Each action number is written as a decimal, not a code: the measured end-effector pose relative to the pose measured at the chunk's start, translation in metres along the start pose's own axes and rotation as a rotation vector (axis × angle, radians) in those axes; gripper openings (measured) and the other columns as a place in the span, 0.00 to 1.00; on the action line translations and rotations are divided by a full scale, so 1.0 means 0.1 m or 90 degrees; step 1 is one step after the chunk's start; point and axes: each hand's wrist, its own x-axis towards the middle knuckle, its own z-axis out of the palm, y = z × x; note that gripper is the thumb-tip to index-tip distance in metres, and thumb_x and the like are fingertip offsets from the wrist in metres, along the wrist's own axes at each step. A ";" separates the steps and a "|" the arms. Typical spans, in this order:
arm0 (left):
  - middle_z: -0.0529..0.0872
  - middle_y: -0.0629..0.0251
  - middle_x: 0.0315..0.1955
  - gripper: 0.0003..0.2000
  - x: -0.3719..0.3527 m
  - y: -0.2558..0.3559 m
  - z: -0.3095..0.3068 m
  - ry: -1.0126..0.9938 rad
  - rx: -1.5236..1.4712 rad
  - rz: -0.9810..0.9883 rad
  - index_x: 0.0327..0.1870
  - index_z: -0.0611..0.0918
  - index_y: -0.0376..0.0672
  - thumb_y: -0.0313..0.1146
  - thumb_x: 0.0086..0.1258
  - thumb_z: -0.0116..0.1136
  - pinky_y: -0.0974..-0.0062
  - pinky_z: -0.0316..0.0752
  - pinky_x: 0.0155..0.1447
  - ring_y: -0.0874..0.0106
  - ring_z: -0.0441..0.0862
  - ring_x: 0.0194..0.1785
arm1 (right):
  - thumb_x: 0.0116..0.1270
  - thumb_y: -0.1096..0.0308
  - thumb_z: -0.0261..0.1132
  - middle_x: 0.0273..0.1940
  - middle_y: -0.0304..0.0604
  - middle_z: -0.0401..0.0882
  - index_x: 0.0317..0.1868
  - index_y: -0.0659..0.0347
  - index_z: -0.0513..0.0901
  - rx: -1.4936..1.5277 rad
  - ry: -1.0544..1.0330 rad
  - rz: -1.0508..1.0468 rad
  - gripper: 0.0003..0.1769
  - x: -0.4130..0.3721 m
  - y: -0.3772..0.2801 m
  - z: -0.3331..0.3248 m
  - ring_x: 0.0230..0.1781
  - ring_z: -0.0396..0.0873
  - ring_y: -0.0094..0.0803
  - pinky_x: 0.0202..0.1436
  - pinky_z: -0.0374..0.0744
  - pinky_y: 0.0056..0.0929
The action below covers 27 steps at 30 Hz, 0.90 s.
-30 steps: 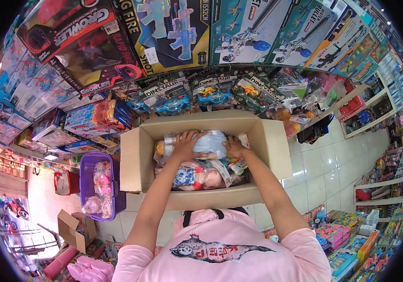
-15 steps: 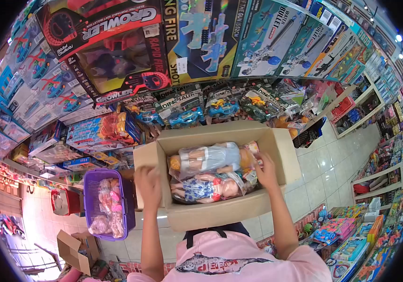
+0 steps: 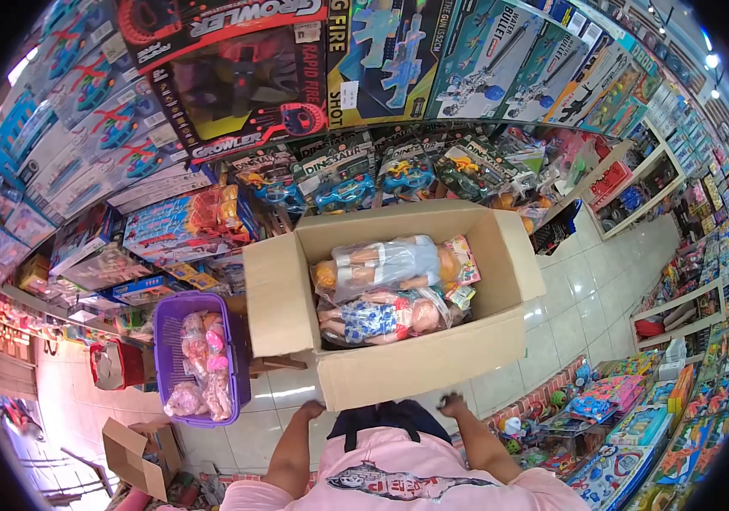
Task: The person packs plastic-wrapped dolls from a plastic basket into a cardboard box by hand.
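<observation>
An open cardboard box (image 3: 420,375) stands in front of me with its flaps spread. Inside lie two dolls in clear plastic: one in pale blue and white (image 3: 390,262), the other in a red top and blue patterned skirt (image 3: 373,322). Small printed packs (image 3: 464,260) lie by their heads. My left hand (image 3: 311,410) hangs low beside my waist, just below the box's near flap; its fingers are hardly visible. On the other side of my waist, my right hand (image 3: 451,404) is held low, holding nothing, its fingers loosely apart. Neither hand is inside the box.
Left of the box, a purple basket (image 3: 242,358) holds bagged dolls (image 3: 204,353). A smaller open carton (image 3: 130,451) is at lower left, near a red bag (image 3: 115,366). Shelves of boxed toys (image 3: 245,85) run across the front; more toys (image 3: 611,400) are at lower right.
My right hand has left the doll's head end in the box, and my left hand has left the box's left side. Both are now down by my waist. The dolls remain inside.
</observation>
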 end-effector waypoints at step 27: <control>0.87 0.53 0.48 0.26 -1.80 -1.36 1.87 0.234 -0.450 -0.110 0.60 0.76 0.37 0.52 0.73 0.54 0.66 0.78 0.42 0.63 0.88 0.41 | 0.70 0.58 0.60 0.45 0.53 0.87 0.49 0.71 0.82 0.469 -0.242 0.133 0.21 -0.56 0.06 2.10 0.32 0.88 0.44 0.32 0.82 0.47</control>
